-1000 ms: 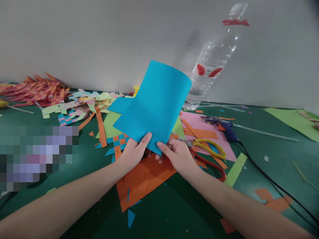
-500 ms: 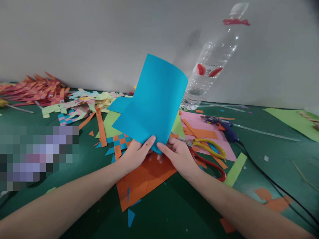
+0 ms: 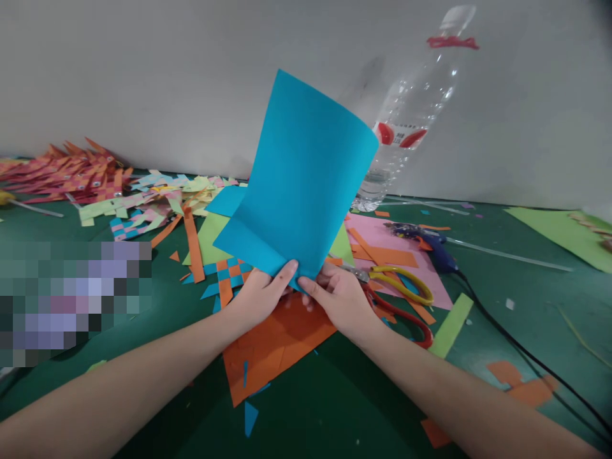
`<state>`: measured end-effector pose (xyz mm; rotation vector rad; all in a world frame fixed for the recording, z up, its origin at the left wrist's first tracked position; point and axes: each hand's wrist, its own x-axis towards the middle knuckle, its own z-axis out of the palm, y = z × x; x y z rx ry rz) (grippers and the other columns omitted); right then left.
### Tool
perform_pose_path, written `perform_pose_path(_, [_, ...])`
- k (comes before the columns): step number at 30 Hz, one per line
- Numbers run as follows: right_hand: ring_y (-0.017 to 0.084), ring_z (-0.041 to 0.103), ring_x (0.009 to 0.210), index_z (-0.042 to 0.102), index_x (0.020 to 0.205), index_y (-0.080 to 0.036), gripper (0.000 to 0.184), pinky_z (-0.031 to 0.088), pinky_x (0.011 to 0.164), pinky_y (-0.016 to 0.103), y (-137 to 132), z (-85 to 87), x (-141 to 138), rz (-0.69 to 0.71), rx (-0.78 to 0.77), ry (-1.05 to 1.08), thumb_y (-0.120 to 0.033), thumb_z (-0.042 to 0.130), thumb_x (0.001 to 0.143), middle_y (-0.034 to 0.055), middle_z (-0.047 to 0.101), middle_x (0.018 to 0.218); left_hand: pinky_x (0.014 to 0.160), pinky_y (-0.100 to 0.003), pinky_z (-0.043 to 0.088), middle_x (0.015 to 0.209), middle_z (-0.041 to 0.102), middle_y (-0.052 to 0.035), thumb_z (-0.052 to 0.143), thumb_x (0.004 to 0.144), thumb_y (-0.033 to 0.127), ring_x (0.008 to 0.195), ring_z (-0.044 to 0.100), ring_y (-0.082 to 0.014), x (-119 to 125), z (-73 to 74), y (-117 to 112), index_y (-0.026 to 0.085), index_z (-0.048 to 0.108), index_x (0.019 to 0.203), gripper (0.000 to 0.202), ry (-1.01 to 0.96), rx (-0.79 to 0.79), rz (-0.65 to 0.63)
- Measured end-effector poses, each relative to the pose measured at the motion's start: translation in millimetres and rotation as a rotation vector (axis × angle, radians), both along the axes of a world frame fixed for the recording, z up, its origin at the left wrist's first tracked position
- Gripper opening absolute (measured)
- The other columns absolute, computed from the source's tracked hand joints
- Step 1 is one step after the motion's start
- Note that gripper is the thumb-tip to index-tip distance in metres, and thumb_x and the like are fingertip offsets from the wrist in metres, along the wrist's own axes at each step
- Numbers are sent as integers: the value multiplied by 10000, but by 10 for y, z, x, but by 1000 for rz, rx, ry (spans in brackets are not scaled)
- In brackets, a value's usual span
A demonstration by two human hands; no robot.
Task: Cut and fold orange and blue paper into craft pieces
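Note:
A sheet of blue paper stands up from my two hands, bent across its lower part. My left hand pinches its bottom edge, thumb on the front face. Close beside it, my right hand grips the same edge with its thumb in front; most fingers of both hands are hidden behind the paper. Orange paper lies on the table beneath them. A woven orange-and-blue paper piece is just left of my left hand. Scissors with a yellow and a red handle lie right of my right hand.
A clear plastic bottle stands near the wall. A glue gun with a black cord rests partly on pink paper. Woven red-orange paper pieces and pale scraps lie at the back left. A pixelated patch covers the left side.
The top of the blue paper has risen and opened out upward, its upper right corner moving right over the bottle's lower part. Both hands stay nearly in place on the bottom edge.

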<state>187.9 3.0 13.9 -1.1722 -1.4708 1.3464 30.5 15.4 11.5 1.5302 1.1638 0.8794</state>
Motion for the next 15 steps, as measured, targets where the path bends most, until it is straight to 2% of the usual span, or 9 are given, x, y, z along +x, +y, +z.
perform_pose_path(8, [98,504,460,548,772,-204,348,412,485,255,1,-62,16,-9,27,-45,-545,609,792,-43,559,531,510,-249,364,488,468,16,394,908,533,467,434,-97,-19,-14,1,200,418,495,530,61,0,-31])
perform_pose_path(12, [90,430,406,557,839,-197,351,362,468,253,-4,-61,13,-17,25,-22,-546,581,815,-79,474,438,518,-256,352,473,453,14,396,903,553,473,434,-102,-24,-27,3,200,418,477,553,69,-29,-19])
perform_pose_path(15, [93,448,422,582,909,-185,366,369,481,252,-7,-43,8,-16,-5,13,-534,606,801,-74,499,456,519,-258,350,492,469,12,404,894,556,478,424,-102,-26,-24,3,201,424,497,533,74,-19,-15])
